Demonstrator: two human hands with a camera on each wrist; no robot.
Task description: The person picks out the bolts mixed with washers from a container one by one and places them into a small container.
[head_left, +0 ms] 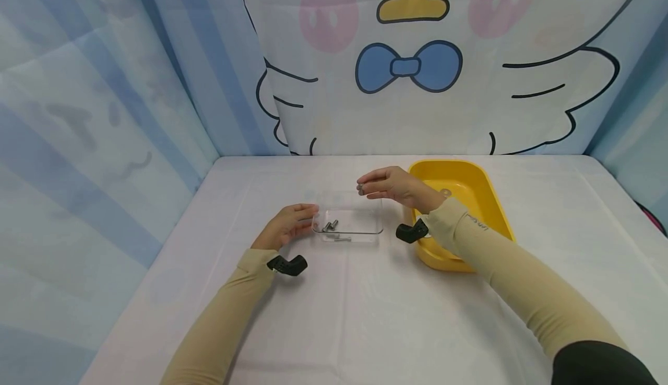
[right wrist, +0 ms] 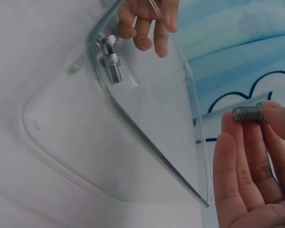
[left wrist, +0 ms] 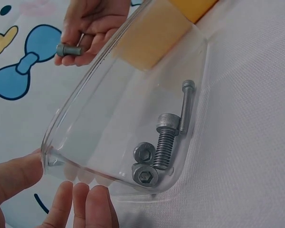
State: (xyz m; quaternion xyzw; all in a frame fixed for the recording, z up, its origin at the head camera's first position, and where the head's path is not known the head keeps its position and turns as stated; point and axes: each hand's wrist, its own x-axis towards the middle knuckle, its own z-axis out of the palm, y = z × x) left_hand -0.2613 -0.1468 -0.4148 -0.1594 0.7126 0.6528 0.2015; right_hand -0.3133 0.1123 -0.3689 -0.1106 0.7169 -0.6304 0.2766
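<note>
A clear plastic box [head_left: 360,222] stands on the table, holding several metal socket-head screws. Among them in the left wrist view are a thick screw [left wrist: 164,142], a long thin one [left wrist: 186,107] and two with hex sockets facing the camera. My left hand [head_left: 290,224] is at the box's left end, thumb touching the rim, with slightly bent fingers along the outer wall. Above the box's far right side, my right hand [head_left: 394,186] pinches a short socket-head screw [right wrist: 248,113] between thumb and fingers, its threaded end sticking out.
A yellow tray [head_left: 498,214] lies to the right, under my right wrist, with a small roundish item [head_left: 445,192] partly visible in it. White cloth [head_left: 334,327] covers the table. Printed curtains [head_left: 407,124] hang behind and at both sides.
</note>
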